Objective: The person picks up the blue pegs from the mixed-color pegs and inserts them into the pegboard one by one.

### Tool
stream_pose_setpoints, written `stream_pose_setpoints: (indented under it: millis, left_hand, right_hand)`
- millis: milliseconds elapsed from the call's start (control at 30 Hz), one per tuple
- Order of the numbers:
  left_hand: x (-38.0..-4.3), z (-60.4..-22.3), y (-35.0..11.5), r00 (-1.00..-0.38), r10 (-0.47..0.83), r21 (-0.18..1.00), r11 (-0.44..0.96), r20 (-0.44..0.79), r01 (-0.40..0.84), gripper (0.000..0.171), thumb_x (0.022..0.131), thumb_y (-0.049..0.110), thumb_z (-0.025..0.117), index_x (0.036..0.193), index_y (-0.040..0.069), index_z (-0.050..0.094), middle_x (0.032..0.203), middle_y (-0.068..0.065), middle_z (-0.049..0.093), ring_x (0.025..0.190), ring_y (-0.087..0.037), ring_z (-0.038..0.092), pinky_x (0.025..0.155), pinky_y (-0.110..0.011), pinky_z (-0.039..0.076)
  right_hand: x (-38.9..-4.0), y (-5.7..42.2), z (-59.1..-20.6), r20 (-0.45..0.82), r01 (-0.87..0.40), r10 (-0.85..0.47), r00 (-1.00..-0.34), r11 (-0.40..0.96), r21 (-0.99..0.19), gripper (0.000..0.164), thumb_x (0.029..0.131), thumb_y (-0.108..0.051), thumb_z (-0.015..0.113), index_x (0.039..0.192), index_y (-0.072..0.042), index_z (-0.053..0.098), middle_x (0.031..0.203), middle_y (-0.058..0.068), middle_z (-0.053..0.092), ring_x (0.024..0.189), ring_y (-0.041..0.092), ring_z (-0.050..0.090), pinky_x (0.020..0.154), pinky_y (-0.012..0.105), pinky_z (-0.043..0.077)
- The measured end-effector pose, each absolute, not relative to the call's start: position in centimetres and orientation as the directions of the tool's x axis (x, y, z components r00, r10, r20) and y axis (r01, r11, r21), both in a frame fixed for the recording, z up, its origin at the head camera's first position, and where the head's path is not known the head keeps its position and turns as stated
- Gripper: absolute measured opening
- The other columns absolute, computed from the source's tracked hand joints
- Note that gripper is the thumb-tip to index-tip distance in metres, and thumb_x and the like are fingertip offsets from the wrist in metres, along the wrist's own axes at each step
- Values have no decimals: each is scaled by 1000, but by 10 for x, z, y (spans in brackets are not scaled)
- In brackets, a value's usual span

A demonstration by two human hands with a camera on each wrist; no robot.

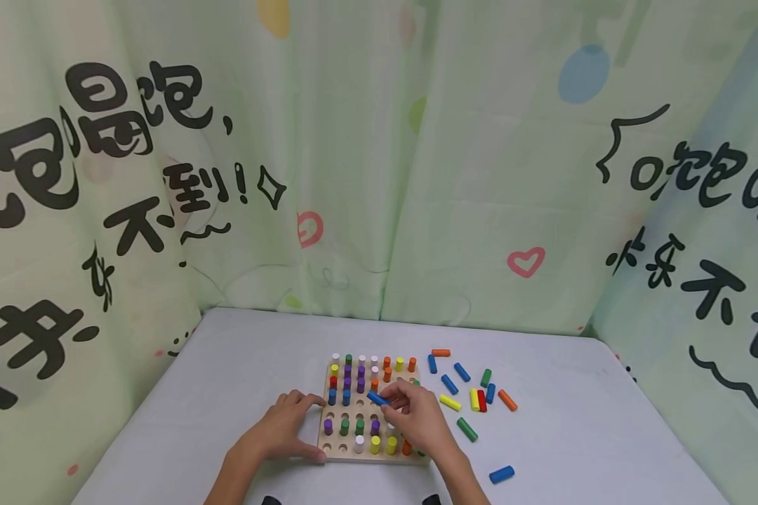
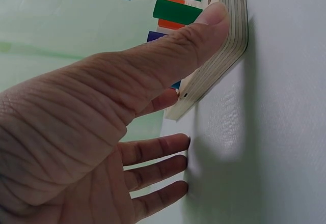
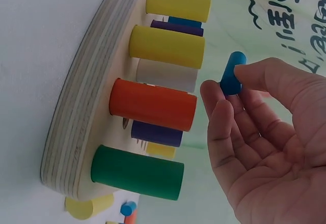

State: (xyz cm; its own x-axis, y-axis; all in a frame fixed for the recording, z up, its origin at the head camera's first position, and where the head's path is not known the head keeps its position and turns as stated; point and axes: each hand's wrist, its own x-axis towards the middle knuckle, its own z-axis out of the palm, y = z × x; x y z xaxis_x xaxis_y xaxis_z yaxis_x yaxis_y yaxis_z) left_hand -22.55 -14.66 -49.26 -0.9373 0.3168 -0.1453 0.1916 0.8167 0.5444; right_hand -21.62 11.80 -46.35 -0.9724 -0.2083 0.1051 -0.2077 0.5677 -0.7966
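A wooden pegboard [image 1: 347, 456] with rows of round holes holds coloured pegs in its far rows and its near rows. My left hand [image 1: 281, 428] rests against the board's left side. In the left wrist view its thumb [image 2: 188, 43] presses on the board's edge while three other fingers stretch out straight, apart from the wood. Above the board's middle, my right hand [image 1: 420, 417] pinches a blue peg [image 1: 377, 398] between thumb and fingers. The right wrist view shows this blue peg [image 3: 234, 74] tilted, clear of the holes. Part of the board's right side is hidden by the right hand.
Loose pegs lie on the white table [image 1: 543, 435] right of the board, among them a red peg [image 1: 482, 400], a green peg [image 1: 467, 429] and an orange peg [image 1: 507, 400]. One blue peg [image 1: 502, 475] lies nearer the front. A printed curtain [image 1: 455, 175] surrounds the table.
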Motion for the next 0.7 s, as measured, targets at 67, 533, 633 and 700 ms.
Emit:
stream_pose_setpoints:
  millis: [67, 533, 633, 700]
  left_hand:
    - [-226, -493, -146, -937, 317, 543, 817, -145, 192, 83, 63, 49, 96, 132, 18, 60, 126, -12, 57, 117, -33, 50, 105, -59, 44]
    - [-224, -490, -145, -935, 317, 548, 816, -156, 185, 83, 64, 48, 96, 132, 17, 60, 126, -13, 57, 116, -33, 50, 106, -60, 44]
    - [-224, -489, -145, -936, 315, 548, 817, -159, 182, 82, 64, 47, 96, 132, 17, 60, 126, -13, 57, 116, -33, 50, 106, -60, 44]
    - [-224, -489, -144, -936, 315, 547, 817, -158, 182, 82, 64, 47, 96, 132, 18, 60, 127, -13, 57, 116, -33, 50, 106, -60, 44]
  right_hand:
    - [-218, 117, -465, 105, -209, -211, -972, 564, -799, 13, 92, -6, 74, 104, -8, 70, 96, 0, 70, 87, 16, 65, 78, 26, 58]
    - [-223, 107, -466, 143, -228, -190, -971, 584, -779, 8, 91, -6, 74, 98, -8, 72, 90, -1, 70, 82, 14, 63, 72, 22, 55]
    - [-224, 105, -465, 159, -244, -192, -968, 593, -767, 7, 92, -7, 75, 98, -10, 73, 91, -2, 71, 83, 13, 65, 75, 24, 56]
    - [-225, 105, -466, 166, -252, -196, -967, 597, -761, 7, 92, -8, 75, 99, -10, 73, 92, -2, 71, 83, 12, 65, 75, 23, 56]
